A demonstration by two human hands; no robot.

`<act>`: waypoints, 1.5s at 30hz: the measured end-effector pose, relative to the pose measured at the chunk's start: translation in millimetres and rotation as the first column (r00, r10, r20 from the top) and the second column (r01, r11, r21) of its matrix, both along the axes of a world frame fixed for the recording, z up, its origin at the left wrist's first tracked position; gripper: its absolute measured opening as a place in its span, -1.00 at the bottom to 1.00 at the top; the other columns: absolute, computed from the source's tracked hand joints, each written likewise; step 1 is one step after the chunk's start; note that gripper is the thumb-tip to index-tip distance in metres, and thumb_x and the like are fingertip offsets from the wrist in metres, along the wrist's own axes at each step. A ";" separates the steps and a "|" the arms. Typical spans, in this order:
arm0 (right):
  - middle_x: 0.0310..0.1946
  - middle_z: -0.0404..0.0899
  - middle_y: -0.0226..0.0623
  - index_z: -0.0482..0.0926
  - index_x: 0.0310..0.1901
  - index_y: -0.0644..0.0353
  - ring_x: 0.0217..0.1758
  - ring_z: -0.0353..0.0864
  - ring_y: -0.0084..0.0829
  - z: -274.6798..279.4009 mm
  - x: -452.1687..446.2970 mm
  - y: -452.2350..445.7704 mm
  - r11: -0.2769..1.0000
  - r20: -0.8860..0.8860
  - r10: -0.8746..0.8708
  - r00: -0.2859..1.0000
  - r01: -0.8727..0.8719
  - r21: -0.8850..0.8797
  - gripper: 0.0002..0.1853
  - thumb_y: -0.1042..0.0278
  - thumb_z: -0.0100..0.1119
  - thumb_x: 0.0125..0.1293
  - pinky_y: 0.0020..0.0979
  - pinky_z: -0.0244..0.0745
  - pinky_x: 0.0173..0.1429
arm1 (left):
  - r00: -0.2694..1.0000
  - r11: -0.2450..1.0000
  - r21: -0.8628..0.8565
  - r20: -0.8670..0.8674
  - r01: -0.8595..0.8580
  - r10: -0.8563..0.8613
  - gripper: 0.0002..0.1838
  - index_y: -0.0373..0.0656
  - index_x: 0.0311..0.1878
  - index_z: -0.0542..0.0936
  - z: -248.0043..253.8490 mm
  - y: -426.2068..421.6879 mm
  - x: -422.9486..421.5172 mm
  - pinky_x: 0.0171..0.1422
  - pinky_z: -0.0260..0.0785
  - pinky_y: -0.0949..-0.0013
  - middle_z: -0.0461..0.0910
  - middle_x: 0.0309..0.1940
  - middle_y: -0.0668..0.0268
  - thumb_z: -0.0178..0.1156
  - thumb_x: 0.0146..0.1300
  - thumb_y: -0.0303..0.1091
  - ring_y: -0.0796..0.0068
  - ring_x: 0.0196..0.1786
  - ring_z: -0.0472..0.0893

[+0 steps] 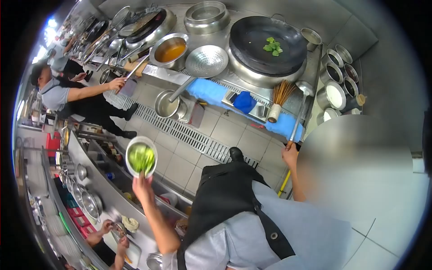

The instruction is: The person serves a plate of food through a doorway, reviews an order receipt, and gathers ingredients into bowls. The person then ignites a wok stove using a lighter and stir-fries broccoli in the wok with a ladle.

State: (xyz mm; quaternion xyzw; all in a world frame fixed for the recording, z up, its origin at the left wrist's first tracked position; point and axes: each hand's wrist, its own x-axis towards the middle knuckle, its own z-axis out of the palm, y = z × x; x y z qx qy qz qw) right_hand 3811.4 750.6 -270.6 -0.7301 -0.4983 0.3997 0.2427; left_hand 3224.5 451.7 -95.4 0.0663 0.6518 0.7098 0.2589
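My left hand (143,185) grips the rim of a white bowl (129,167) holding sliced green vegetables (141,157). The bowl is tilted, its open side facing up toward me. Over by the stove's right end, my right hand (290,154) is closed around the handle of a long metal ladle (297,121). The ladle's head rests by the edge of the stove. A large black wok (247,49) sits on the burner ahead, with a few green leaves (272,46) in it.
A perforated strainer (207,61) lies beside a pot of orange liquid (169,52). A bamboo brush (282,96) and blue cloth (244,102) lie along the stove's edge. Seasoning containers (334,95) stand right. A co-worker (67,92) stands left; another person's hands (121,243) work at the lower-left counter.
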 end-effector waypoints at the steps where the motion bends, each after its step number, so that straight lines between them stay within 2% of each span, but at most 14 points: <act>1: -0.42 0.50 -0.26 0.35 0.01 0.18 -0.55 0.61 -0.35 -7.8 -5.9 -3.2 0.987 -0.150 -0.112 0.982 0.092 -0.129 -0.68 0.48 0.22 0.28 -0.26 0.57 -0.49 | 0.986 0.986 -0.033 -0.032 0.162 -0.163 -0.66 -0.23 0.25 0.56 34.3 71.3 12.6 -0.08 0.52 0.42 0.70 0.01 0.30 0.20 0.48 -0.36 0.52 -0.10 0.67; 8: -0.41 0.48 -0.29 0.34 0.03 0.14 -0.61 0.57 -0.40 7.2 -5.8 -9.0 0.975 -0.232 -0.149 0.961 0.104 -0.195 -0.67 0.48 0.22 0.30 -0.35 0.50 -0.57 | 0.656 0.749 -0.158 -0.392 0.643 -0.645 -0.70 -0.36 -0.10 0.66 129.1 457.3 90.2 -0.26 0.54 0.40 0.72 -0.34 0.13 0.18 0.45 -0.24 0.43 -0.43 0.71; 10: -0.43 0.47 -0.29 0.38 0.04 0.16 -0.60 0.58 -0.43 20.6 -8.0 -13.1 0.971 -0.268 -0.191 0.944 0.142 -0.193 -0.68 0.47 0.22 0.31 -0.35 0.48 -0.58 | 0.419 0.698 -0.490 -0.566 0.522 -0.710 -0.69 -0.35 -0.29 0.65 143.6 534.1 120.5 -0.23 0.56 0.21 0.72 -0.43 -0.04 0.20 0.37 -0.23 0.24 -0.36 0.78; 11: -0.43 0.47 -0.29 0.38 0.04 0.16 -0.60 0.58 -0.43 25.0 -9.4 -12.8 0.969 -0.268 -0.203 0.942 0.154 -0.194 -0.68 0.47 0.22 0.31 -0.35 0.48 -0.58 | 0.123 0.759 -0.561 -0.772 0.330 -0.624 -0.72 -0.33 -0.28 0.66 129.1 574.0 129.2 -0.10 0.59 0.02 0.73 -0.36 -0.11 0.14 0.34 -0.27 -0.04 -0.21 0.77; 13: -0.46 0.42 -0.33 0.39 0.18 0.26 -0.66 0.49 -0.47 31.6 -9.9 -15.7 0.957 -0.332 -0.250 0.909 0.181 -0.225 -0.60 0.57 0.17 0.32 -0.39 0.39 -0.65 | -0.214 0.728 -0.675 -0.734 0.120 -0.645 -0.76 -0.27 -0.14 0.66 123.2 625.0 162.2 0.04 0.59 -0.09 0.67 -0.01 -0.23 0.04 0.35 -0.37 -0.16 -0.07 0.73; 15: -0.48 0.41 -0.35 0.41 0.12 0.26 -0.68 0.47 -0.49 34.6 -7.2 -19.4 0.957 -0.387 -0.261 0.884 0.186 -0.221 -0.65 0.57 0.18 0.33 -0.40 0.37 -0.65 | -0.314 0.706 -0.708 -0.670 -0.003 -0.673 -0.75 -0.26 -0.03 0.63 117.7 659.7 178.7 0.00 0.62 -0.08 0.52 0.27 -0.24 0.03 0.36 -0.41 -0.18 -0.11 0.74; 22: -0.58 0.36 -0.44 0.43 -0.11 0.22 -0.73 0.34 -0.56 99.5 -3.2 -18.3 0.949 -0.629 -0.310 0.713 0.270 -0.163 -0.84 0.51 0.21 0.37 -0.47 0.26 -0.66 | -0.427 0.728 -0.678 -0.631 -0.102 -0.648 -0.73 -0.30 0.02 0.60 89.8 696.6 182.7 -0.01 0.66 0.01 0.45 0.33 -0.29 0.01 0.41 -0.39 -0.17 -0.12 0.76; 26: -0.57 0.37 -0.44 0.44 -0.11 0.22 -0.72 0.34 -0.58 139.0 3.1 -22.6 0.968 -0.624 -0.242 0.743 0.146 -0.203 -0.85 0.50 0.21 0.38 -0.50 0.24 -0.64 | -0.324 0.592 -0.801 -0.540 -0.085 -0.777 -0.75 -0.31 -0.01 0.61 62.8 687.8 167.5 -0.06 0.65 0.02 0.70 -0.07 -0.13 0.04 0.42 -0.37 -0.06 -0.14 0.77; 29: -0.55 0.39 -0.44 0.44 -0.12 0.23 -0.71 0.35 -0.60 159.7 5.0 11.2 0.988 -0.506 -0.032 0.862 -0.050 -0.148 -0.85 0.50 0.22 0.38 -0.51 0.25 -0.61 | -0.068 0.784 -0.620 -0.783 0.021 -0.618 -0.73 -0.38 -0.10 0.62 52.8 675.8 157.9 -0.10 0.64 0.11 0.73 -0.23 -0.12 0.08 0.40 -0.34 0.04 -0.18 0.80; 31: -0.52 0.40 -0.45 0.47 -0.01 0.27 -0.68 0.37 -0.61 177.1 -10.2 39.5 0.999 -0.540 0.009 0.842 0.010 0.031 -0.79 0.47 0.22 0.39 -0.53 0.28 -0.58 | 0.525 0.811 -0.433 -0.618 0.395 -0.585 -0.71 -0.43 -0.18 0.63 47.9 652.3 150.4 -0.08 0.64 0.08 0.73 -0.39 -0.10 0.10 0.41 -0.34 0.03 -0.29 0.80; 33: -0.51 0.40 -0.46 0.45 0.11 0.29 -0.68 0.37 -0.61 213.1 -19.6 66.8 0.996 -0.571 0.084 0.817 -0.083 0.028 -0.70 0.47 0.20 0.39 -0.53 0.28 -0.58 | 0.695 0.839 -0.165 -0.490 0.519 -0.526 -0.68 -0.46 -0.25 0.62 33.1 614.1 150.2 -0.20 0.59 0.25 0.73 -0.46 0.03 0.17 0.41 -0.29 0.26 -0.36 0.78; 38: -0.44 0.42 -0.47 0.12 0.60 0.25 -0.65 0.38 -0.66 221.0 -52.6 123.7 0.960 -0.789 0.177 0.589 -0.282 0.005 -0.25 0.59 0.13 0.41 -0.54 0.31 -0.58 | 0.825 0.838 -0.064 -0.149 0.541 -0.544 -0.75 -0.36 -0.09 0.61 11.4 461.0 146.2 -0.15 0.62 0.34 0.67 -0.33 0.19 0.17 0.47 -0.31 0.39 -0.32 0.70; 42: -0.43 0.43 -0.47 0.16 0.57 0.26 -0.62 0.38 -0.66 198.1 -94.7 159.5 0.955 -0.617 0.279 0.736 -0.279 0.099 -0.28 0.54 0.16 0.42 -0.55 0.30 -0.59 | 0.890 0.890 -0.057 0.077 0.453 -0.449 -0.75 -0.36 0.05 0.57 -5.4 348.9 127.3 -0.08 0.65 0.31 0.68 -0.19 0.16 0.14 0.49 -0.35 0.38 -0.25 0.71; 45: -0.51 0.41 -0.47 0.41 0.18 0.24 -0.63 0.37 -0.66 182.6 -115.8 156.7 0.962 -0.598 0.119 0.793 0.056 0.266 -0.66 0.50 0.15 0.39 -0.57 0.28 -0.59 | 0.929 0.922 -0.142 0.147 0.361 -0.341 -0.69 -0.36 0.15 0.54 -23.7 263.5 104.0 0.02 0.64 0.27 0.68 -0.09 0.13 0.13 0.49 -0.34 0.33 -0.17 0.73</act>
